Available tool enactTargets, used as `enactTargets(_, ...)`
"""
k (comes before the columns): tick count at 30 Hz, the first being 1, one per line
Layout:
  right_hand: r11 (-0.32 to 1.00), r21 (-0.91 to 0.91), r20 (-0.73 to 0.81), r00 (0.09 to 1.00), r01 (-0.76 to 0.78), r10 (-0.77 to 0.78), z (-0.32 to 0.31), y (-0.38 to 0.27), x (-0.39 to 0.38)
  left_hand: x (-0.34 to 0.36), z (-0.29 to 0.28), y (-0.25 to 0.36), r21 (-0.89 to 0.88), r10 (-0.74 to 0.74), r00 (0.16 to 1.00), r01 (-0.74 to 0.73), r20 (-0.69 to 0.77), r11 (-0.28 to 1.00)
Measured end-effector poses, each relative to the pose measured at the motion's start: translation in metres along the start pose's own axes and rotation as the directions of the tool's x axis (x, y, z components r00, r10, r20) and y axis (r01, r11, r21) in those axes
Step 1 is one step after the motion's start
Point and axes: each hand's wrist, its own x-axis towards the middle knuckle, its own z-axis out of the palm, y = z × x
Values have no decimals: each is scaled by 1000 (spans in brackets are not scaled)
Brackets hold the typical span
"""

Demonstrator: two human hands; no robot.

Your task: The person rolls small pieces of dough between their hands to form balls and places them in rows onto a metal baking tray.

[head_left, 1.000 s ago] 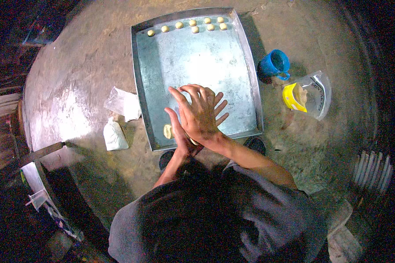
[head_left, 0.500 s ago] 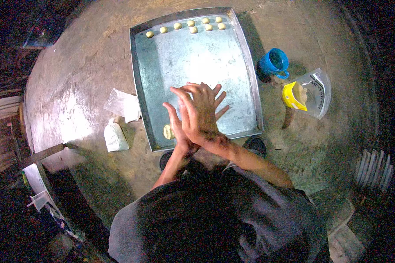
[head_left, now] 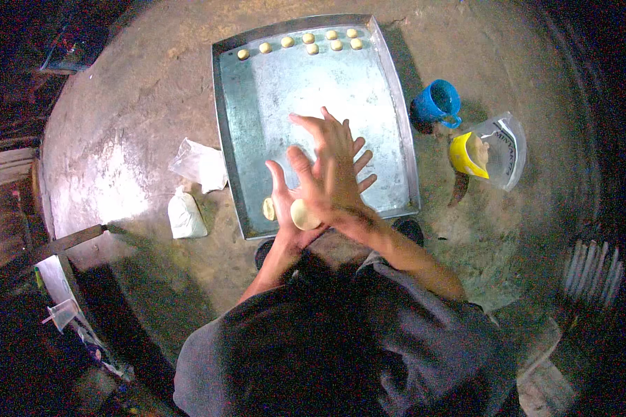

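Note:
A pale dough ball [head_left: 305, 215] lies on the heel of my left hand [head_left: 284, 203], which is palm up and holds it with stretched fingers. Across it lies my right hand [head_left: 334, 163], fingers spread and pointing away, its wrist end beside the ball. Both hands are over the near part of a large metal tray [head_left: 257, 132]. A flattish dough piece [head_left: 268, 208] sits in the tray by my left thumb. Along the far edge stand several small dough balls [head_left: 287, 42], partly in two rows. The right hand hides most of my left palm.
Right of the tray stand a blue mug [head_left: 438, 101] and a clear and yellow plastic bag [head_left: 471, 154] with something tan inside. At left lie a tied bag of white powder [head_left: 186, 214] and a crumpled clear bag [head_left: 200, 165]. My dark shoes [head_left: 408, 229] are at the tray's near edge.
My right hand has slid forward across the left, and its fingers have spread further. The dough ball now shows at the base of the palms. The tray's dough is unmoved.

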Motion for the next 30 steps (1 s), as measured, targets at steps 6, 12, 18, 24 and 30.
enactTargets(6,984,53,151,973,170,-176,-46,-12,-4,-3,-15,14,-203,123,967,-77,224,976)
enactTargets(12,978,121,339,919,172,-204,-52,-2,-49,12,-13,14,121,232,968,-243,99,962)
enactTargets(18,930,284,450,889,-235,87,-24,3,-63,10,-55,21,680,542,831,-326,-125,656)
enactTargets(24,828,388,380,889,-404,255,-23,19,-71,11,-45,19,721,596,765,-266,-246,640)
enactTargets(30,516,462,599,683,-721,418,-34,16,-63,7,-31,19,276,335,940,-308,-56,910)
